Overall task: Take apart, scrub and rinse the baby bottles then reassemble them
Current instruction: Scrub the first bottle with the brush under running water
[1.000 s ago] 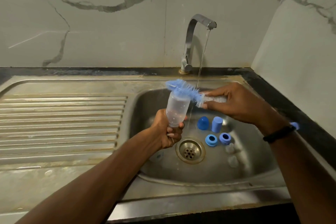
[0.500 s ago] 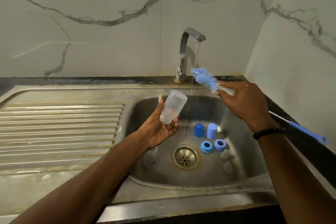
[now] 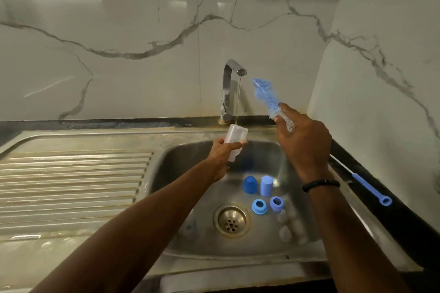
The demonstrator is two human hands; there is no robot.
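Gripping the bottle (image 3: 234,141) upside down in my left hand (image 3: 220,158), right hand (image 3: 303,143) clutching the brush (image 3: 266,97); wet plastic could slip into the sink (image 3: 185,162).

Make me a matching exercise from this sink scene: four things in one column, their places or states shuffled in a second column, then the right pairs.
Things:
1. clear bottle
2. bottle brush
3. two blue caps
4. two blue rings

Places or states:
A. lying flat on the sink floor beside the drain
B. held by the left hand under the running tap
C. standing in the basin behind the rings
D. raised in the right hand, bristles up

Pairs: 1-B, 2-D, 3-C, 4-A
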